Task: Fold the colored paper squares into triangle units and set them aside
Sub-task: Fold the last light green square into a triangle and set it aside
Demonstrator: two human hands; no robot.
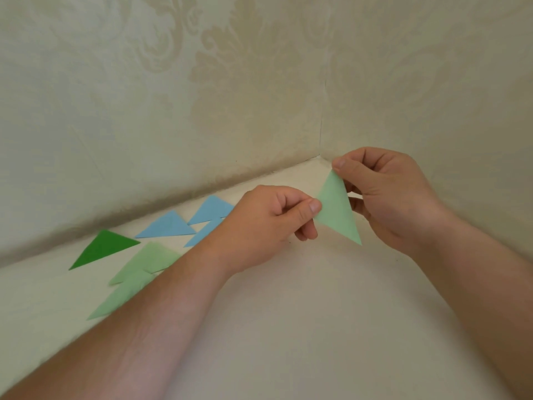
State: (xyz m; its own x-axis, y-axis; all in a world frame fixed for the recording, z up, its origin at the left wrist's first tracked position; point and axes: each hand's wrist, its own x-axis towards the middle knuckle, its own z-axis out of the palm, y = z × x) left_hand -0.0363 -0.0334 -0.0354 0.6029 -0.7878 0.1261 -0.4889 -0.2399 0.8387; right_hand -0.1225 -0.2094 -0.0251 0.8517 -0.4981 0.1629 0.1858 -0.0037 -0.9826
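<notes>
Hands meet over the cream tabletop [317,298]: left hand [268,223] and right hand [386,197] both pinch a pale green paper triangle [336,210]; damask-patterned beige wallpaper [202,96] corners behind.

Both forearms reach in from below, bare. Left hand [268,223] raised, thumb and curled fingers pinching closed. Right hand [386,194] raised opposite, thumb tip up top, also pinching.

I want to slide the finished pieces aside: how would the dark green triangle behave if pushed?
The dark green triangle lies flat on the table, so it would likely slide, not roll. It looks thin and light, so it may buckle or lift easily.
</notes>
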